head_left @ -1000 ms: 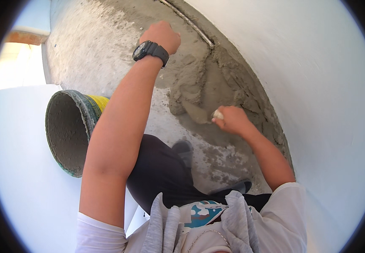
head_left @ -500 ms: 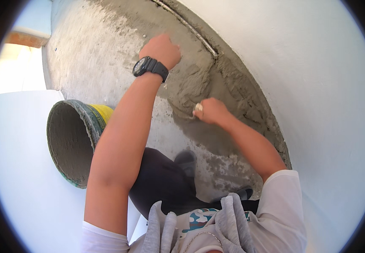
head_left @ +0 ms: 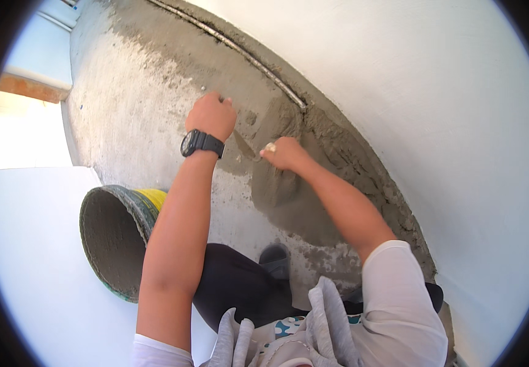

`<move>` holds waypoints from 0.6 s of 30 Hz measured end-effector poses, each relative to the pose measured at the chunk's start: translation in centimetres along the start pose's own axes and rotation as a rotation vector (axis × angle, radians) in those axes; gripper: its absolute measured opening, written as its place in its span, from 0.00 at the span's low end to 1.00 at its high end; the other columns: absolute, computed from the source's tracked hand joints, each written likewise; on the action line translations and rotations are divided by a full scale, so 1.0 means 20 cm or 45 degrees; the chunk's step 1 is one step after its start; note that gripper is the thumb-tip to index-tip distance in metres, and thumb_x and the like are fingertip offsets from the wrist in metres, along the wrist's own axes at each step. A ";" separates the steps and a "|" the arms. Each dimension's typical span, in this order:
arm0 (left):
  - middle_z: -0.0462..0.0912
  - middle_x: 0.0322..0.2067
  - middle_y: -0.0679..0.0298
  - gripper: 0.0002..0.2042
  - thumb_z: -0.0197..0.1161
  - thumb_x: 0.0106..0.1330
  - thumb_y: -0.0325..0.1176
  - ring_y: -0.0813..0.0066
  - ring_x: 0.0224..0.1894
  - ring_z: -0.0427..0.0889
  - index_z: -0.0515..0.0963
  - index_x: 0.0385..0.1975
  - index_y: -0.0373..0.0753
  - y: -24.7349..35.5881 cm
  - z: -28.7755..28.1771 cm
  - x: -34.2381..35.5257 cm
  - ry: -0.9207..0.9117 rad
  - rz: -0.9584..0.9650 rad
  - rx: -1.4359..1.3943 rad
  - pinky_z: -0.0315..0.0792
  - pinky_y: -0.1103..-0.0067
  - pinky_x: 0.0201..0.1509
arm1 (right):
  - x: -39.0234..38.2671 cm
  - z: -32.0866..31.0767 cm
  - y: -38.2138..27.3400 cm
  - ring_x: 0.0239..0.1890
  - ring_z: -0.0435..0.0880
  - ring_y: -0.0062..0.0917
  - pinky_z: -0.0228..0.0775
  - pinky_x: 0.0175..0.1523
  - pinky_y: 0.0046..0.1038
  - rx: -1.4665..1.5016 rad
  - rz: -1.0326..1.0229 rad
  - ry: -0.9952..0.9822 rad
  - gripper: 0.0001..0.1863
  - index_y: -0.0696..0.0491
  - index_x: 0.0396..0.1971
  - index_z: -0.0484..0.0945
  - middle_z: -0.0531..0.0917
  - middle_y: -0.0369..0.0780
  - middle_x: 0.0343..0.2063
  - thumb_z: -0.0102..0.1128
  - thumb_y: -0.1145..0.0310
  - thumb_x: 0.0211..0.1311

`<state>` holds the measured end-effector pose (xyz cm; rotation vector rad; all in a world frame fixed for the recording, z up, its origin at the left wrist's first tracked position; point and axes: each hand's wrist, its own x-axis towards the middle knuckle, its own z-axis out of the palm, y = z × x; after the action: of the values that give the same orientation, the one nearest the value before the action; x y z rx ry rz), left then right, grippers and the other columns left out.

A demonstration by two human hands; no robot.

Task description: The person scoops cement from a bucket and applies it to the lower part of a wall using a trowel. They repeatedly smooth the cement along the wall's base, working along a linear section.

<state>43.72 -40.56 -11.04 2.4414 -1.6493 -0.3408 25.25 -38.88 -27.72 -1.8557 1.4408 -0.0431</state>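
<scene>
My right hand (head_left: 286,153) is closed round the pale handle of a trowel (head_left: 270,147). Its mortar-smeared blade points left, toward my other hand, just over the floor. My left hand (head_left: 211,117), with a black watch (head_left: 201,143) on the wrist, hovers left of the blade in a loose fist. Its curled fingers face away, so anything inside them is hidden. Wet grey mortar (head_left: 286,196) lies under and around my right hand, smooth in places and lumpy toward the wall. A thin rod or pipe (head_left: 240,52) runs along the mortar strip beyond my hands.
A bucket (head_left: 117,241) coated inside with mortar, yellow outside, leans at my left beside my forearm. The white wall (head_left: 460,153) curves along the right. My sandalled foot (head_left: 275,260) stands near the mortar's edge. Rough, spattered concrete floor (head_left: 123,116) stretches ahead left.
My right hand with the trowel has moved left and a little farther off. My left hand has shifted left and slightly nearer. The whole view has tilted, so the bucket and floor sit lower.
</scene>
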 end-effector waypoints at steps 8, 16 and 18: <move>0.88 0.40 0.57 0.15 0.59 0.67 0.46 0.53 0.46 0.85 0.84 0.41 0.42 -0.02 0.03 0.01 -0.020 0.002 -0.001 0.77 0.63 0.50 | 0.19 -0.24 0.14 0.40 0.86 0.50 0.77 0.45 0.42 0.132 0.352 0.252 0.35 0.64 0.29 0.84 0.85 0.57 0.33 0.61 0.38 0.59; 0.88 0.39 0.57 0.15 0.59 0.67 0.45 0.53 0.46 0.85 0.84 0.41 0.41 0.03 0.07 0.02 -0.019 0.006 0.008 0.78 0.63 0.48 | -0.01 -0.13 0.16 0.46 0.85 0.50 0.76 0.53 0.43 -0.172 0.000 -0.200 0.33 0.63 0.36 0.85 0.86 0.56 0.39 0.65 0.42 0.55; 0.88 0.39 0.56 0.15 0.60 0.67 0.46 0.53 0.45 0.85 0.84 0.41 0.41 0.01 0.08 0.03 -0.021 0.033 0.000 0.78 0.63 0.48 | 0.09 -0.28 0.28 0.44 0.85 0.48 0.77 0.50 0.43 -0.164 0.044 -0.116 0.32 0.62 0.35 0.86 0.86 0.55 0.37 0.66 0.42 0.53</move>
<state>43.23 -41.24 -12.46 2.4213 -1.6865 -0.3581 18.83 -43.76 -27.80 -1.9095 1.4413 0.1527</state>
